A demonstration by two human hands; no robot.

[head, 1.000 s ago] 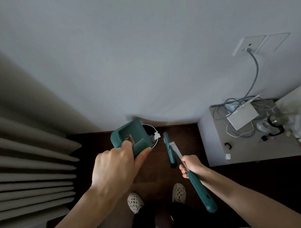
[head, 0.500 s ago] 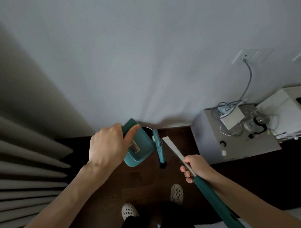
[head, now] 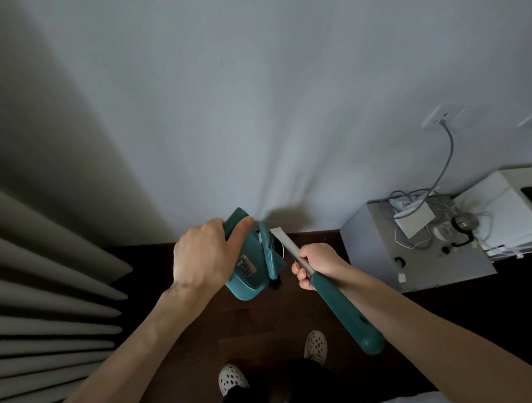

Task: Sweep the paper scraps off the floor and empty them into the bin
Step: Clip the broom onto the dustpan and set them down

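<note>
My left hand (head: pixel 204 255) grips a teal dustpan (head: pixel 245 271), tipped over so its ribbed underside and a small label face me. The dustpan covers most of the bin (head: pixel 282 250), of which only a sliver of rim shows by the wall. My right hand (head: pixel 315 265) holds the teal brush (head: pixel 342 309) by its handle. The brush head (head: pixel 270 255) lies against the dustpan's right edge, dark bristles pointing down. No paper scraps are visible; the bin's inside is hidden.
A grey curtain (head: pixel 44 284) hangs in folds on the left. A low grey cabinet (head: pixel 422 261) with cables and a white box stands at the right, by a wall socket (head: pixel 442 115). Dark wooden floor (head: pixel 254 327) lies below, with my white shoes (head: pixel 315 344).
The dustpan has turned over from open side up to underside up above the bin. The brush head has moved left against the dustpan.
</note>
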